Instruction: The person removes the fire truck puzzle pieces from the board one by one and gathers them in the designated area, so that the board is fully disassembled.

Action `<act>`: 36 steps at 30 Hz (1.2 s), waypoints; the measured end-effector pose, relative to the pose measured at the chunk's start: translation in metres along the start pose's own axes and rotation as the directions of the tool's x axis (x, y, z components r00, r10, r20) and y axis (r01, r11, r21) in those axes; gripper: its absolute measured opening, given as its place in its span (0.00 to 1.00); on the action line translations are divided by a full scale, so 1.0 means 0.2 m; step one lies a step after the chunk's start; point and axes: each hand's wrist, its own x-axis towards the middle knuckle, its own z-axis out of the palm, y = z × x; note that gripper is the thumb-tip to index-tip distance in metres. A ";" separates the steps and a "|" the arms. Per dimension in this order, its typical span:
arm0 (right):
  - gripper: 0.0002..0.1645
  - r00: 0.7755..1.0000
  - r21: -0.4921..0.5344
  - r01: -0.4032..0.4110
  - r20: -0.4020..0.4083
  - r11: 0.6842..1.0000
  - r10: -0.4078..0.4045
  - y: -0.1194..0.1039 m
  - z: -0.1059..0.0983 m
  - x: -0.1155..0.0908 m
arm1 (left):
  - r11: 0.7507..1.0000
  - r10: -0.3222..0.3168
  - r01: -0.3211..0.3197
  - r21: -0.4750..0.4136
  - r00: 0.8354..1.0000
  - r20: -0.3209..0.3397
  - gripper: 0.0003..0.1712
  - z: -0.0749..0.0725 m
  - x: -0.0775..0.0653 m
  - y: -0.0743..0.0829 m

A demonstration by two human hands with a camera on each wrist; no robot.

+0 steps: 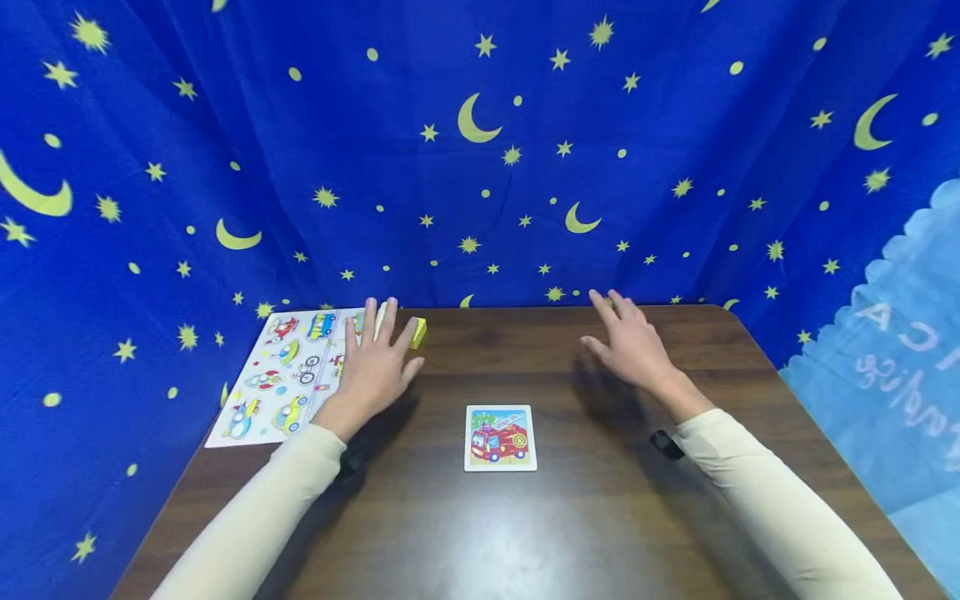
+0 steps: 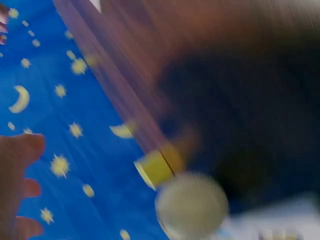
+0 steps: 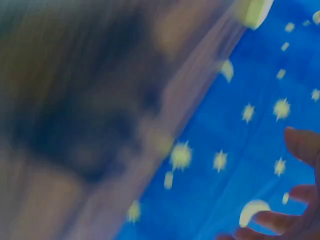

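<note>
Near the middle of the brown desk (image 1: 420, 533): a square fire-truck picture (image 1: 500, 439), white-bordered, lying flat, well apart from both hands. Left hand (image 1: 370, 375) palm down, fingers straight and spread, nothing gripped; seen over the right part of a white sheet (image 1: 300, 396) printed with vehicles, contact not discernible. Just beyond its fingers, a yellow block (image 1: 419, 333) near the far edge; left wrist view gives a round pale object (image 2: 191, 206) beside that block, kind unclear. Right hand (image 1: 630, 346) raised above the far right of the desk, fingers extended and apart, holding nothing, its shadow below. Cream sleeves (image 1: 787, 508) on both arms; dark device (image 1: 666, 445) under the right wrist. Backdrop: blue curtain (image 1: 525, 183) with yellow moons and stars; light-blue panel (image 1: 900, 333) at right, lettered. Both wrist views partly blurred.
</note>
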 end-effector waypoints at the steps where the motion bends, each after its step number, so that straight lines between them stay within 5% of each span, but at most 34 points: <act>1: 0.48 1.000 0.061 0.002 0.021 0.998 -0.003 -0.02 0.02 -0.01 | 1.000 0.016 -0.016 -0.019 1.000 0.009 0.37 0.00 -0.01 0.03; 4: 0.43 0.995 0.293 -0.026 0.104 0.956 -0.005 -0.10 0.08 -0.07 | 0.992 0.077 -0.070 -0.102 0.995 0.059 0.34 0.01 -0.06 0.14; 7: 0.35 0.975 0.473 -0.110 0.224 0.874 0.001 -0.18 0.15 -0.12 | 0.978 0.150 -0.124 -0.169 0.977 0.154 0.35 0.02 -0.11 0.25; 12: 0.27 0.896 0.603 -0.306 0.443 0.737 0.009 -0.28 0.25 -0.19 | 0.949 0.276 -0.204 -0.239 0.903 0.328 0.38 0.05 -0.15 0.41; 14: 0.25 0.872 0.613 -0.352 0.490 0.707 0.010 -0.31 0.28 -0.20 | 0.943 0.301 -0.212 -0.255 0.872 0.386 0.39 0.06 -0.16 0.45; 17: 0.21 0.857 0.615 -0.376 0.515 0.693 0.008 -0.33 0.32 -0.22 | 0.943 0.314 -0.222 -0.248 0.840 0.442 0.40 0.08 -0.16 0.49; 20: 0.16 0.854 0.618 -0.381 0.520 0.688 0.006 -0.34 0.34 -0.23 | 0.941 0.330 -0.248 -0.230 0.827 0.455 0.40 0.10 -0.16 0.50; 36: 0.18 0.831 0.636 -0.427 0.557 0.643 0.000 -0.34 0.43 -0.25 | 0.927 0.350 -0.215 -0.306 0.789 0.505 0.39 0.15 -0.18 0.51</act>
